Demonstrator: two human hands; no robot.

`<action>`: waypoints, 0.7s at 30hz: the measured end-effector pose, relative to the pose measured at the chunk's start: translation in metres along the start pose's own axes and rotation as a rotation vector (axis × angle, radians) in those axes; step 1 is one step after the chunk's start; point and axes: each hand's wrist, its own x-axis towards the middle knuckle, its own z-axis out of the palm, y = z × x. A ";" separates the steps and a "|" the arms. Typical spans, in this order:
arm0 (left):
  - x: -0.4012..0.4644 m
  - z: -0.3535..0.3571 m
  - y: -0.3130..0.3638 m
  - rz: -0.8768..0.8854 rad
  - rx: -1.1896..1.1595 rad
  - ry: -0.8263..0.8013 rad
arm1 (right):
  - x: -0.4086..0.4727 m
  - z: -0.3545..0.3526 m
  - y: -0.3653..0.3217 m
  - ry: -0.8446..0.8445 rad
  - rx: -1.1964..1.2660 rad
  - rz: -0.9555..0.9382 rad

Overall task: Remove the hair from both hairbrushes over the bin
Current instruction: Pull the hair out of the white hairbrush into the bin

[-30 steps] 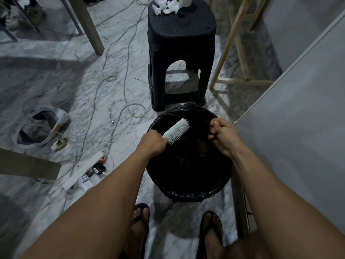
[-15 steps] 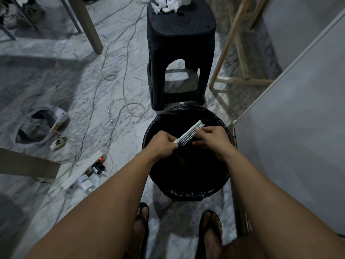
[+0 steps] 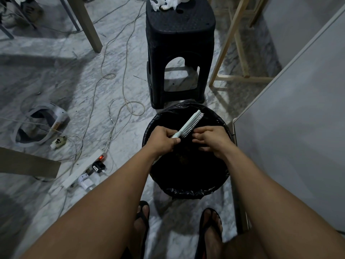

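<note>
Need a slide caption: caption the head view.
Left hand holds hairbrush over bin; right hand at its bristles.

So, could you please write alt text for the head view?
A left hand grips a pale hairbrush over a black-lined bin while the right hand's fingertips touch its bristles. A black stool stands behind.

One hairbrush point(image 3: 190, 123) — one bin point(image 3: 186, 191) — two hands

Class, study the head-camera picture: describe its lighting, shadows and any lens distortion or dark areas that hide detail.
Head view: dim, cool light; soft shadows fall across the marble floor beside the stool; the wide lens bends the wooden frame and stretches the forearms; the bin interior is nearly black, so any hair there cannot be made out; the hairbrush stands out sharply.
</note>
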 end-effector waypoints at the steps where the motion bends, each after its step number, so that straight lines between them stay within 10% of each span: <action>1: -0.001 0.001 0.001 0.003 -0.006 -0.005 | -0.003 0.001 -0.001 -0.080 0.028 0.022; 21: 0.001 0.000 0.003 0.010 -0.024 0.116 | -0.011 0.016 -0.005 -0.019 0.098 -0.036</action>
